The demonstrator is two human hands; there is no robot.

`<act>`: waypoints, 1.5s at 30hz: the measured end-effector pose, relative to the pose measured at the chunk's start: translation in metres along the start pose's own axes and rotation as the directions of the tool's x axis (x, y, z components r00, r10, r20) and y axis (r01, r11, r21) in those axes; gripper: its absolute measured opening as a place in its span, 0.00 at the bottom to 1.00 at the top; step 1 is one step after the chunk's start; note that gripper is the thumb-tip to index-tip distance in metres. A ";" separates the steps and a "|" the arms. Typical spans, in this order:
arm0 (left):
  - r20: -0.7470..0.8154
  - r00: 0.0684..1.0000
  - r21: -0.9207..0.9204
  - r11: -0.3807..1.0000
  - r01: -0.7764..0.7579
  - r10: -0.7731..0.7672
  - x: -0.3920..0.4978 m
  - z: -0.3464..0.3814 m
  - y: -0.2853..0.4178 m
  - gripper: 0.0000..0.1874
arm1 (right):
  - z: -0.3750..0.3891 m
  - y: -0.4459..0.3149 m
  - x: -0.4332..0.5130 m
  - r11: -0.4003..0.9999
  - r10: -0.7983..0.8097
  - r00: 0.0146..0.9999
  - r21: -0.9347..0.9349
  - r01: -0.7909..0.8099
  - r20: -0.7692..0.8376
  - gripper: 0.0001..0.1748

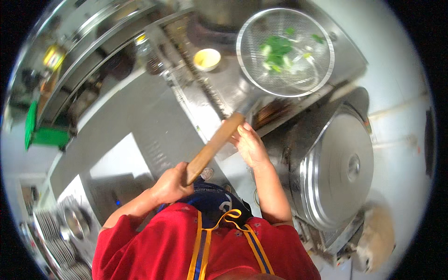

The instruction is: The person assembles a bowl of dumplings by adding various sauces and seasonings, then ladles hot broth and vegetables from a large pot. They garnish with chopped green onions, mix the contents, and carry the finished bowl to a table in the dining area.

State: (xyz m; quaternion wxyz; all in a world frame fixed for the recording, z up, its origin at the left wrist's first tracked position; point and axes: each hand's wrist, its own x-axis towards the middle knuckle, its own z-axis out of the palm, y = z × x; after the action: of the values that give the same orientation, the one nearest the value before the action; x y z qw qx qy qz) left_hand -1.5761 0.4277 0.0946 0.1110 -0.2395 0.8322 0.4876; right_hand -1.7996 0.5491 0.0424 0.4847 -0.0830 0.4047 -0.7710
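Observation:
Near the waist, my left hand (172, 184) is wrapped around the lower end of the wooden handle (212, 151) of a large round wire-mesh strainer. Farther up, my right hand (250, 146) supports the same handle, its thumb beside it and some fingers hidden behind. The strainer's mesh bowl (297, 78), with a shiny metal rim, is held out over a metal counter at the top. In its bowl lie chopped green leaves and pale stalk pieces (277, 52), slightly blurred.
A small yellow-lined bowl (207, 59) stands on the metal counter (229, 82). To the right is a large pot with a metal lid (344, 171). A clear bottle (142, 45) and a green container (49, 136) are at left. A dark pot (225, 14) is beyond the counter.

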 end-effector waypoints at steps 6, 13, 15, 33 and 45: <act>-0.121 0.991 -0.015 0.998 -0.060 0.058 -0.065 0.056 -0.020 0.22 | 0.046 0.064 -0.040 0.955 0.061 0.995 0.294 -0.036 -0.076 0.08; -0.288 0.954 -0.113 0.992 0.048 -0.079 -0.196 0.118 -0.024 0.26 | 0.088 0.121 -0.111 0.820 0.238 0.898 0.420 -0.390 0.369 0.05; -0.327 0.931 -0.179 0.978 0.110 -0.164 -0.234 0.128 -0.028 0.26 | 0.112 0.144 -0.124 0.778 0.311 0.815 0.362 -0.514 0.488 0.06; -0.848 0.206 -0.490 0.870 0.048 -0.489 -0.567 0.235 -0.161 0.28 | 0.396 0.407 -0.277 0.732 0.678 0.486 -0.569 -0.375 0.552 0.06; -0.531 -0.128 -0.781 0.542 -0.311 -0.838 -0.667 0.395 -0.215 0.20 | 0.436 0.518 -0.320 -0.306 0.319 0.635 -0.558 0.771 0.703 0.16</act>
State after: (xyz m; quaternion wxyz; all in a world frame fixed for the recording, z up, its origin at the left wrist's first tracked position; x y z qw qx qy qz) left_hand -0.9121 0.8747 0.0136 -0.5047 -0.7250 0.2529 0.3945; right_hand -1.0547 0.4674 0.0492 0.1221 -0.7826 0.5947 -0.1382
